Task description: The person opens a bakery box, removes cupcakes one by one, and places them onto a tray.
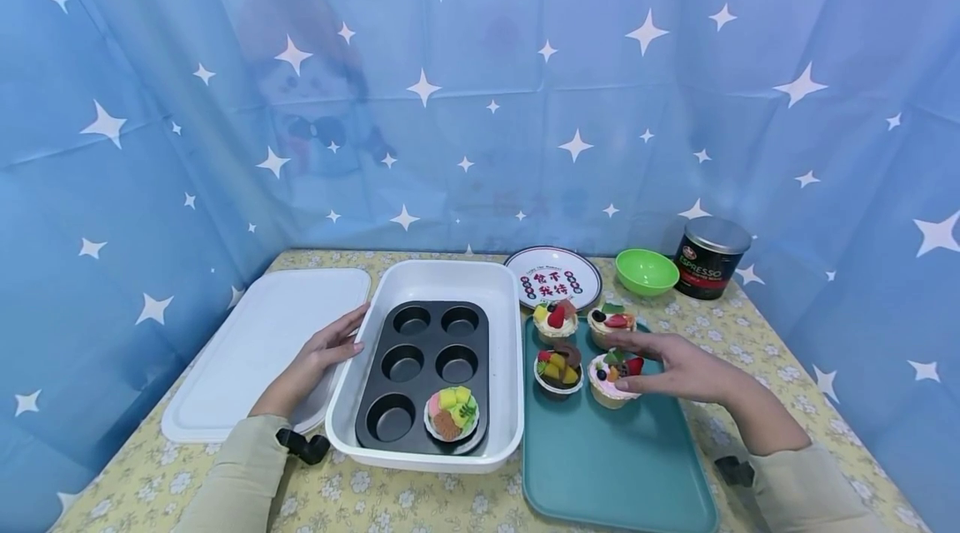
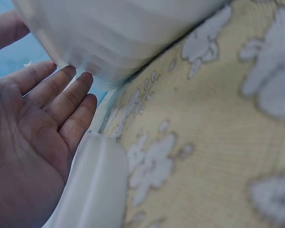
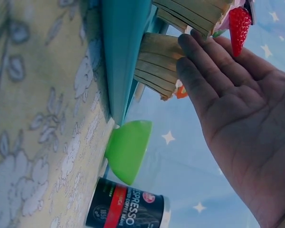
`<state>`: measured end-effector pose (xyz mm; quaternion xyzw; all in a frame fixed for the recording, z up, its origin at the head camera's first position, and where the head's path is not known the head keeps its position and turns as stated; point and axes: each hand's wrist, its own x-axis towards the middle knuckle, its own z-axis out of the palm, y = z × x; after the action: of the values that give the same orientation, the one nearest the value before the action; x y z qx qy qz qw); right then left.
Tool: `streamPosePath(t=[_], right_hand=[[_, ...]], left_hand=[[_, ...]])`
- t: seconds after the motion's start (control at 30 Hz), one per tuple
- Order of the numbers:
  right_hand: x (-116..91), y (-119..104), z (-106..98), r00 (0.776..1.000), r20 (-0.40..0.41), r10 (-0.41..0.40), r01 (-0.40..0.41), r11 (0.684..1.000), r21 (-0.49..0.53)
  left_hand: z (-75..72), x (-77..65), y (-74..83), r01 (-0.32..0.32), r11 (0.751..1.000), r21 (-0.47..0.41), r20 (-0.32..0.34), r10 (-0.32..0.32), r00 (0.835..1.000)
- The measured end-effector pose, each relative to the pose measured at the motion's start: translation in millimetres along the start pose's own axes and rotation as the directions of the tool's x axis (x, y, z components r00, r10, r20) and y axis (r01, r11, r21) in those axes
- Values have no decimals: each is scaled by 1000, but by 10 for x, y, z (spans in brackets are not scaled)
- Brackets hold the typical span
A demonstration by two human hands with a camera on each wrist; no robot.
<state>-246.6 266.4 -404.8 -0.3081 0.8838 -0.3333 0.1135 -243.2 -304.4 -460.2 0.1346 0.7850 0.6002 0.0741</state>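
My right hand [image 1: 678, 366] is at the pink cupcake [image 1: 609, 390] on the green tray [image 1: 615, 466], its thumb at the near side and fingers reaching behind. In the right wrist view, those fingers are nearly straight beside the pleated paper cups. A chocolate fruit cupcake [image 1: 558, 381] and two cream-topped ones [image 1: 555, 331] stand close by. My left hand [image 1: 318, 362] rests against the left wall of a white bin [image 1: 352, 433], fingers extended in the left wrist view. Inside the bin lies a dark muffin tin [image 1: 432, 383], a fruit-topped cupcake [image 1: 452, 414] in its near right cup.
A flat white lid [image 1: 255, 333] lies left of the bin, under my left forearm. Behind the tray are a printed plate [image 1: 552, 266], a green bowl [image 1: 647, 273] and an espresso can [image 1: 708, 262]. A starry blue curtain [image 1: 480, 150] hangs at the table's back and sides.
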Motion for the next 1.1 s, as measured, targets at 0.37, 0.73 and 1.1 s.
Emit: streamPosePath(t=[0.37,0.73,1.1], right_hand=[[1,-24,-18,1000,-17,-25,26,999,28],[31,-70,-31,998,-38,-55,55,998,7],[84,-164,-73,995,-45,-94,92,994,-53]], left_hand=[[6,-6,-17,1,1000,-1,-7,-1,1000],[0,4,-16,4,1000,-12,5,-4,1000],[-5,5,-32,13,1000,-19,-4,-13,1000]])
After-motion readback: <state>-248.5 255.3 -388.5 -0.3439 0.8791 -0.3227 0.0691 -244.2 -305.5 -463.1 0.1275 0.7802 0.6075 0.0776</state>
